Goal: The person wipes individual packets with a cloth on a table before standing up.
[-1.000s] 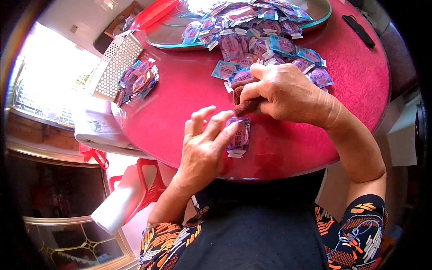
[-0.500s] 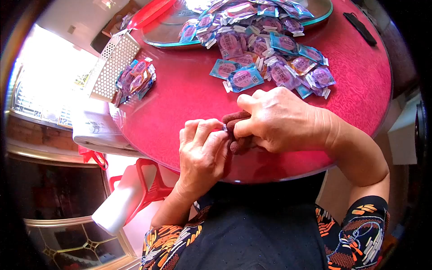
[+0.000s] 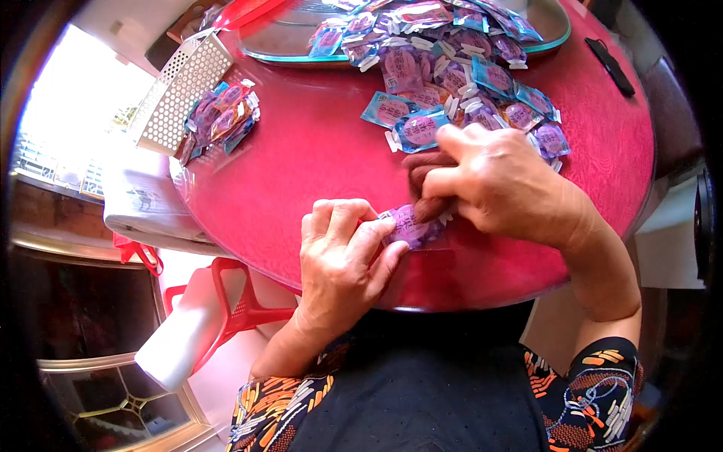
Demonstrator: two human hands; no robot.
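**Where the round red table (image 3: 301,162) spreads, both your hands pinch**

While a sachet heap (image 3: 444,75) lies at twelve o'clock, your right hand (image 3: 512,181) at four and left hand (image 3: 339,252) at seven pinch, respectively, a brown cloth (image 3: 428,160) and, toward six, a purple sachet (image 3: 407,224).

The left hand (image 3: 340,260) holds a purple packet (image 3: 409,228) at the near edge of a red table (image 3: 301,162). The right hand (image 3: 516,181) grips a soft brown cloth (image 3: 428,209) by the packet. A big heap of packets (image 3: 452,79) sits on the far side. On the left, a small pile (image 3: 222,120) lies beside a white box with holes (image 3: 181,98).
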